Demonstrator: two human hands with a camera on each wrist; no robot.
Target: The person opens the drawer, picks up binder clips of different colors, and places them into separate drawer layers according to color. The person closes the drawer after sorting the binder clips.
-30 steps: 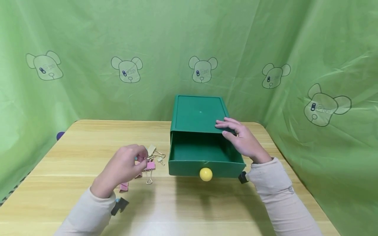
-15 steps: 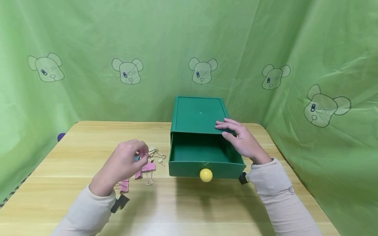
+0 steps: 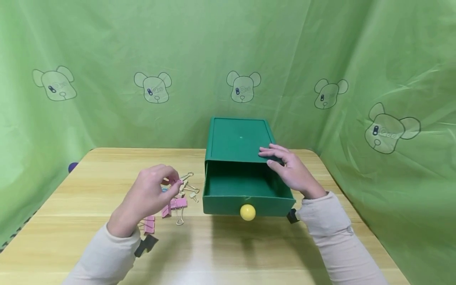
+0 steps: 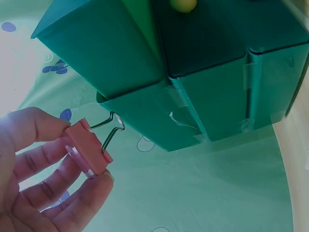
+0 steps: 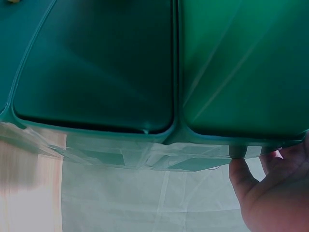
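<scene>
My left hand (image 3: pixel 151 194) pinches a pink binder clip (image 4: pixel 89 147) between thumb and fingertips, its wire handles pointing away from the palm in the left wrist view. It hovers just above a loose group of binder clips left of a green drawer unit (image 3: pixel 240 138). Pulled out at the top is a drawer (image 3: pixel 222 206) with a round yellow knob (image 3: pixel 247 212); no objects show inside its visible part. My right hand (image 3: pixel 292 168) rests on the unit's top at the right front edge, fingers extended. The right wrist view shows that hand (image 5: pixel 277 188) along the unit's edge.
Pink clips (image 3: pixel 149 225), a small cream clip (image 3: pixel 194 196) and other clips lie on the wooden table (image 3: pixel 107 170). Lower drawers (image 4: pixel 207 43) stand beneath the open one, with clear tape on the unit's side. Green fabric (image 3: pixel 199 39) hangs behind the table.
My left hand has risen slightly from among the clips, and a pink binder clip now shows in its fingertips. My right hand and the drawer have stayed in place.
</scene>
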